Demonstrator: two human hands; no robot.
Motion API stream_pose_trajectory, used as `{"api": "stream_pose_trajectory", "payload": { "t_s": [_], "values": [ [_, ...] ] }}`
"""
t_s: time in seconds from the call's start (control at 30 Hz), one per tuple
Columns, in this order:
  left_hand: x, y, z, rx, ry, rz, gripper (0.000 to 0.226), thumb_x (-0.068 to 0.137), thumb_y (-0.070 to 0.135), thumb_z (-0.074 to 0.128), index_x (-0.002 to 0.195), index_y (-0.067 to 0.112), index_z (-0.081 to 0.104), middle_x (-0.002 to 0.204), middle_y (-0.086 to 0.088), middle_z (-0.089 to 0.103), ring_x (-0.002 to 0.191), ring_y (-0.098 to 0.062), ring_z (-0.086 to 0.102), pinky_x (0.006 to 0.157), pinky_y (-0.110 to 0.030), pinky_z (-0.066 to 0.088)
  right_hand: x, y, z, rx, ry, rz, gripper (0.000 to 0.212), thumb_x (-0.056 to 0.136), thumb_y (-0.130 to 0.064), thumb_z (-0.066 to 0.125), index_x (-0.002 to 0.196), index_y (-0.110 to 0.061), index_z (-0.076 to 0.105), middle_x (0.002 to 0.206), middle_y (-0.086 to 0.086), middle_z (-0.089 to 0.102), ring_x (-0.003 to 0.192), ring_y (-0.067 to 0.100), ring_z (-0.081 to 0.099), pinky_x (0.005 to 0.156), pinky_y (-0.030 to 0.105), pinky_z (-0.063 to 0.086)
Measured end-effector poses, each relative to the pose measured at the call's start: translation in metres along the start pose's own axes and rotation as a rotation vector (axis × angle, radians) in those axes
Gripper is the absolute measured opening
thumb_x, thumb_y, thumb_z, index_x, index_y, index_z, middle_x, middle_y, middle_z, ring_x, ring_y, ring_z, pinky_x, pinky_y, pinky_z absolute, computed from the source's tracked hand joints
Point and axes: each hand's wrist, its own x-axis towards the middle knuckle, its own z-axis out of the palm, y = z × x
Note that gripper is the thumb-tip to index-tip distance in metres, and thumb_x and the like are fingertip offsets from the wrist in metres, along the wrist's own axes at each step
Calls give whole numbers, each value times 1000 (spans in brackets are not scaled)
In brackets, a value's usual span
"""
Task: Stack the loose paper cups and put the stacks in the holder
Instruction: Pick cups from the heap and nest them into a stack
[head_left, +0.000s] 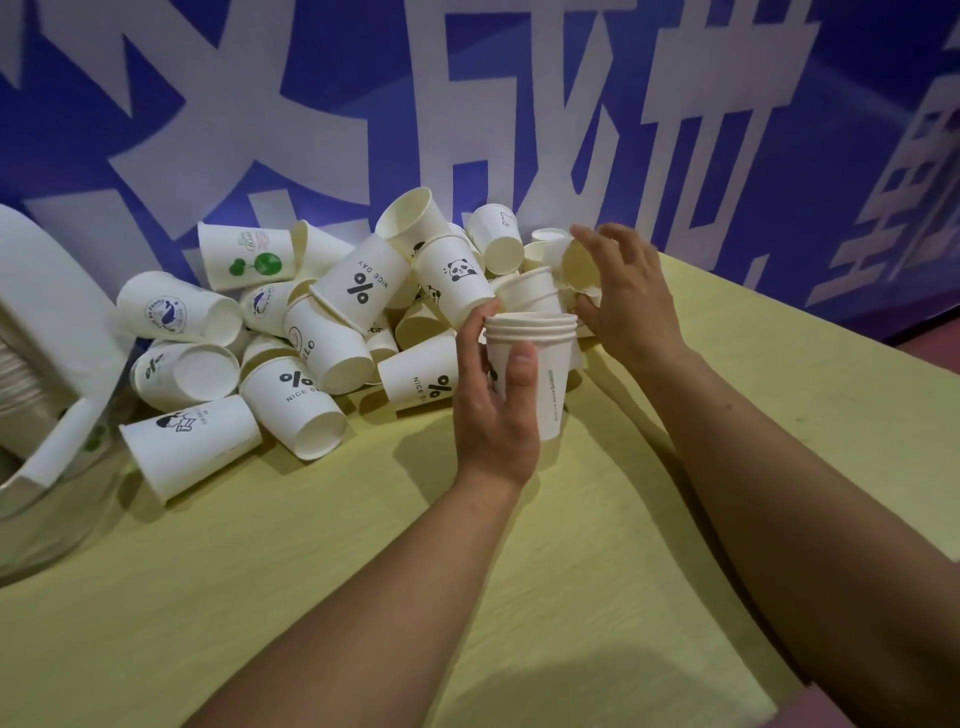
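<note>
1. Behind your yellow-green table (810, 395) hangs a blue banner (675, 62) with large white characters, and the pile of loose cups (332, 312) lies against its foot.
2. Your left hand (493, 405) grips a short stack (535, 364) of nested cups, upright and mouth up, thumb on the near wall and fingers round the far side, lifted just above the table.
3. Your right hand (623, 296) is just beyond and right of that stack, fingers curled round a single cup (574, 260) tipped on its side, its mouth facing you.
4. That cup's long axis lies roughly level while the stack's stands upright, so I judge the next move needs the cup turned base-down above the stack's mouth.
5. At the left edge, the holder (36, 332) sits well apart from both hands, nearer your left.
</note>
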Motion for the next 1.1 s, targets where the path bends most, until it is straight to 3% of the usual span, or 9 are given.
{"api": "stream_pose_trajectory", "payload": {
  "t_s": [0.17,0.33,0.43,0.53,0.6,0.73,0.9,0.97,1.1],
  "values": [
    [-1,-1,-1,-6,3,11,50,88,59,50,134,42,43,127,-10,62,107,-25,65,79,-35,58,-3,-2,-27,167,199,87,75,83,-28,78,147,-28,39,143,9,38,127,25,41,97,28,42],
    [-2,-1,0,50,-5,39,57,89,58,49,141,38,42,132,-6,61,114,-21,63,90,-45,58,-20,-19,-57,540,315,42,65,86,-53,52,142,-21,46,127,1,43,109,3,45,85,5,43],
    [-4,2,1,81,-39,72,54,90,59,52,141,47,39,136,13,58,122,-10,60,97,-42,55,-25,-26,-59,654,228,-29,64,86,-58,42,140,-25,50,125,-4,47,110,1,49,86,14,48],
    [-5,5,1,97,-84,96,69,87,75,51,147,47,32,136,35,51,125,2,56,97,-26,53,-26,-30,-56,667,173,-98,63,87,-57,42,141,-24,51,127,-2,52,115,10,53,90,28,52],
    [-6,8,1,99,-87,91,70,84,80,48,146,58,24,133,46,46,126,7,53,98,-23,53,-26,-29,-55,668,128,-119,64,88,-57,43,142,-24,50,127,-4,53,113,6,54,87,20,51],
    [-5,8,0,140,-50,103,64,83,83,45,140,69,19,136,40,47,129,-1,52,103,-40,52,-27,-25,-57,660,62,-119,64,87,-57,43,139,-22,54,124,1,57,106,8,57,80,10,50],
    [-6,7,2,173,-105,144,66,84,83,44,143,54,33,132,41,48,123,4,55,94,-24,53,-29,-27,-62,715,-103,-143,50,87,-51,42,131,-33,57,113,-11,56,107,7,55,77,12,49],
    [-7,7,2,176,-105,140,68,85,81,45,144,49,34,132,40,49,122,2,57,94,-29,55,-30,-31,-60,665,-233,-141,43,87,-46,43,127,-39,59,112,-16,56,106,4,54,79,16,46],
    [-6,8,2,208,-86,153,63,88,79,41,144,53,28,133,51,41,128,10,49,101,-23,49,-35,-39,-53,608,-351,-169,55,86,-57,38,128,-33,64,124,-10,59,112,7,55,90,27,45]
  ]
}}
